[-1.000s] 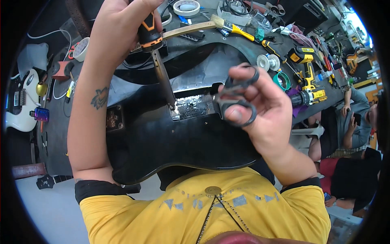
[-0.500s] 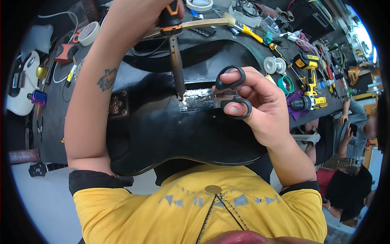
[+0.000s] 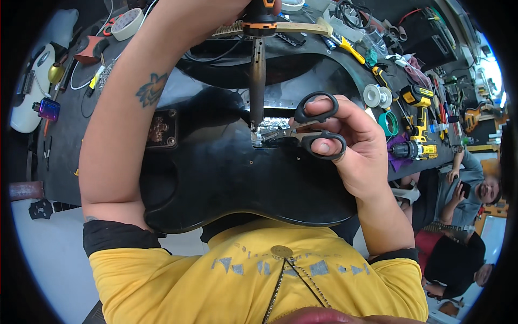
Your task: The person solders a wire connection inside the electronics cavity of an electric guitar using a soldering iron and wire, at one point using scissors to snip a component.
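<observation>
Compared with half a second ago, the scissors [image 3: 307, 142] reach farther into the silvery-lined cavity [image 3: 278, 123], and the soldering iron [image 3: 258, 86] stands straighter. The scissors point leftward from the right grip [image 3: 360, 135], their long axis running roughly crosswise, blades close to the iron's tip; whether they touch it I cannot tell. The iron points from the left grip [image 3: 229, 11] toward the wearer, its tip at the cavity's left end. The black guitar body [image 3: 243, 181] lies lengthwise from left to right, nearer the wearer than the left grip. That grip is closed around the iron's handle, partly cut off above; the right has thumb and finger parted, hooked through the scissors' loops.
</observation>
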A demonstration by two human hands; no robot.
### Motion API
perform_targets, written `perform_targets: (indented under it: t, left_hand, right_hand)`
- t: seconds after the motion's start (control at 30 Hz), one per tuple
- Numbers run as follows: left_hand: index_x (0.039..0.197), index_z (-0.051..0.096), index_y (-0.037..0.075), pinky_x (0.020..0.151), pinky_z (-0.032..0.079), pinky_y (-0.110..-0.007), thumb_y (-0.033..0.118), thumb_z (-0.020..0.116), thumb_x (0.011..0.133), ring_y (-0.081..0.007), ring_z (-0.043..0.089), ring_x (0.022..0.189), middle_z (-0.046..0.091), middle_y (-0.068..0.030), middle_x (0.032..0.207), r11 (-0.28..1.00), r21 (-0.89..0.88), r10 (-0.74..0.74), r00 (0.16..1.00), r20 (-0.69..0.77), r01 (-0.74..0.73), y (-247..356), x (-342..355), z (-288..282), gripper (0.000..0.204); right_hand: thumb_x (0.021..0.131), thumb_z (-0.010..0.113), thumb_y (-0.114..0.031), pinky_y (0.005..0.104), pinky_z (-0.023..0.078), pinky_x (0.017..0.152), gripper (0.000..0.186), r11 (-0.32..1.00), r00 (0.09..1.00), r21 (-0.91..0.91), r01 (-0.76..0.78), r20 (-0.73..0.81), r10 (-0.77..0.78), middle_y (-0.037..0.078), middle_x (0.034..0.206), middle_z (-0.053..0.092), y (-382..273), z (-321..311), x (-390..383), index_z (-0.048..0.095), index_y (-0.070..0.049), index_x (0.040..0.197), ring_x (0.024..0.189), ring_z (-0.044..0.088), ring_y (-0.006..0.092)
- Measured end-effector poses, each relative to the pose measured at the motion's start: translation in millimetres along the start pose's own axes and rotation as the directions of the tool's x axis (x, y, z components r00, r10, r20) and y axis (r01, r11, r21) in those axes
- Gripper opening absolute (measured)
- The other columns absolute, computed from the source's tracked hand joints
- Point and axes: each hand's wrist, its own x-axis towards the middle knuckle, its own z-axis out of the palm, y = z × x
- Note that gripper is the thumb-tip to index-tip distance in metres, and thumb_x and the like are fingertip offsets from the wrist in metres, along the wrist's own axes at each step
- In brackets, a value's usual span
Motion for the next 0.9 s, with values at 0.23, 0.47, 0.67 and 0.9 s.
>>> perform_targets:
  t: [0.23, 0.47, 0.67, 0.9]
  left_hand:
    - [0.092, 0.060, 0.002, 0.055, 0.048, -0.024, 0.022, 0.065, 0.097, -0.0086, 0.060, 0.061, 0.060, -0.0013, 0.072, 0.997, -0.026, -0.073, 0.997, 0.002, 0.073, 0.2, 2.9, 1.0, 0.021]
    - [0.091, 0.060, 0.003, 0.056, 0.048, -0.024, 0.021, 0.065, 0.097, -0.0076, 0.058, 0.062, 0.061, -0.0008, 0.073, 0.998, -0.049, 0.029, 0.999, 0.029, -0.027, -5.6, 4.1, -2.6, 0.020]
    - [0.091, 0.059, 0.003, 0.057, 0.048, -0.024, 0.021, 0.065, 0.097, -0.0076, 0.058, 0.062, 0.061, -0.0007, 0.073, 0.997, -0.037, 0.074, 0.997, 0.029, -0.073, -8.0, 2.9, -1.5, 0.020]
    - [0.092, 0.060, 0.003, 0.057, 0.049, -0.024, 0.021, 0.065, 0.098, -0.0081, 0.060, 0.063, 0.061, -0.0007, 0.073, 1.000, -0.009, -0.018, 1.000, 0.009, 0.018, -0.6, 4.2, 1.6, 0.019]
  right_hand:
    - [0.089, 0.077, 0.000, 0.0348, 0.056, 0.100, 0.041, 0.998, 0.999, -0.054, 0.019, 0.036, -0.017, 0.009, 0.126, 0.058, -0.8, 0.7, 1.9, 0.064, 0.003, 0.128, 0.113, 0.066, 0.0200]
    - [0.090, 0.075, 0.001, 0.0361, 0.056, 0.102, 0.038, 0.999, 0.998, -0.041, 0.030, 0.057, -0.027, 0.010, 0.125, 0.057, 1.3, -1.5, 3.4, 0.064, 0.004, 0.126, 0.114, 0.066, 0.0212]
    - [0.090, 0.076, 0.000, 0.0369, 0.055, 0.103, 0.036, 1.000, 0.999, 0.027, -0.005, 0.042, 0.004, 0.009, 0.126, 0.059, 1.2, -2.7, 4.6, 0.065, 0.004, 0.124, 0.117, 0.067, 0.0225]
    - [0.089, 0.078, -0.001, 0.0339, 0.055, 0.100, 0.034, 0.998, 0.999, 0.067, -0.019, 0.047, 0.016, 0.007, 0.118, 0.064, 6.8, -11.2, 8.7, 0.066, 0.003, 0.120, 0.112, 0.069, 0.0202]
